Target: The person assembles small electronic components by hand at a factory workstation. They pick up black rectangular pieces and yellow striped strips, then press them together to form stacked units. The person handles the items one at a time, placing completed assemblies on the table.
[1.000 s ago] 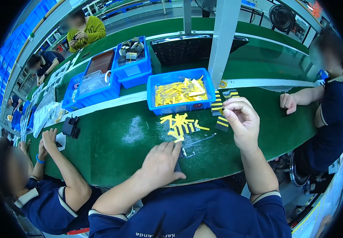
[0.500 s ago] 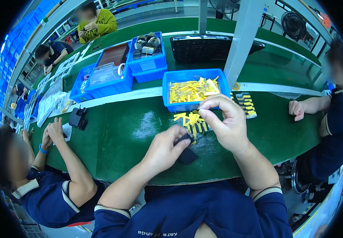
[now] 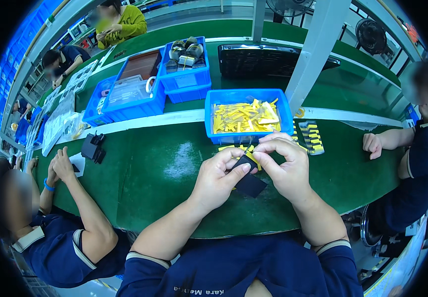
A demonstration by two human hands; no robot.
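Observation:
My left hand (image 3: 217, 177) is closed round a flat black piece (image 3: 246, 161), its thumb lying along the face. Below the thumb shows a black rectangular panel (image 3: 251, 185); I cannot tell whether it is joined to the held piece. My right hand (image 3: 287, 168) pinches a small yellow strip (image 3: 251, 154) at the far edge of the black piece, thumb and forefinger pressed together. The strip is mostly covered by the fingers. More yellow strips lie on the green table just behind both hands, partly hidden.
Beyond my hands stands a blue bin (image 3: 209, 129) of yellow strips. To its right lies a sheet of yellow-and-black strips (image 3: 312, 138), near a metal post (image 3: 313, 59). Stacked blue bins (image 3: 187, 93) stand back left. Black parts (image 3: 93, 148) lie near a co-worker's hands (image 3: 61, 166); another person's hand (image 3: 372, 145) rests at right.
My right hand has come down and left to the black piece. My left hand has moved right, bringing the piece under the right fingertips. The view has shifted slightly.

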